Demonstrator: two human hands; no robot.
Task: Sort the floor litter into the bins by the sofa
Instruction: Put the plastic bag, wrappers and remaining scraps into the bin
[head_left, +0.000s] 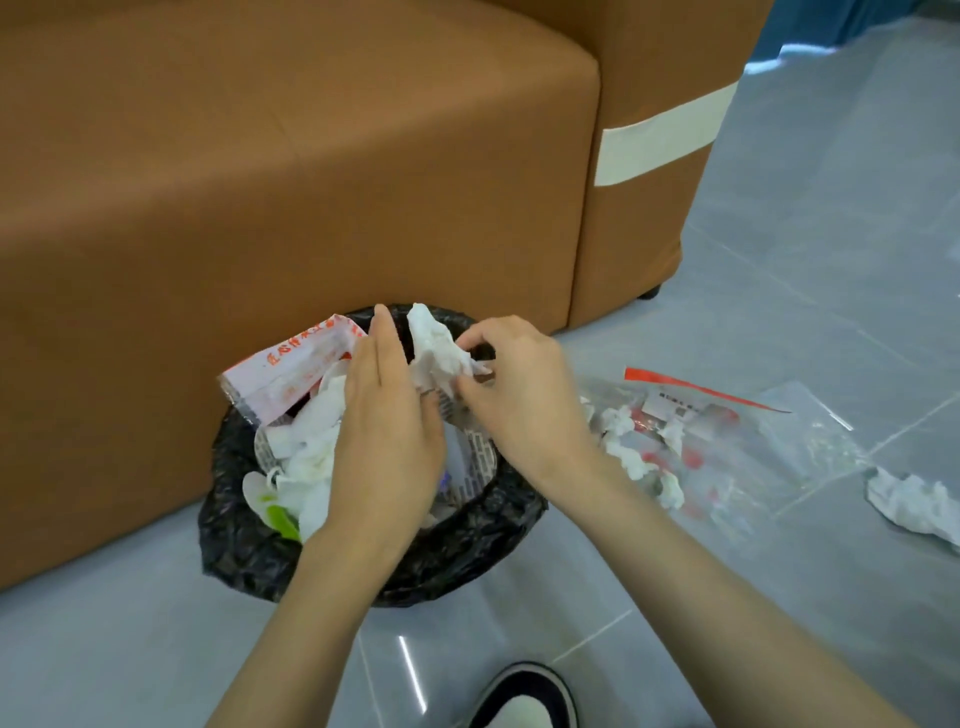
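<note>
I hold a crumpled white tissue (436, 348) above the bin (363, 566), which is lined with a black bag and stands against the brown sofa (260, 182). My right hand (514, 384) pinches the tissue between thumb and fingertips. My left hand (384, 431) is beside it with fingers straight and together, touching the tissue's lower edge but not closed on it. Inside the bin lie more white tissues and a white wrapper with red print (291, 374). To the right on the grey floor (779, 597) lies a clear zip bag (727, 447) with scraps inside, and beyond it another tissue wad (909, 501). My shoe (524, 696) shows below.
</note>
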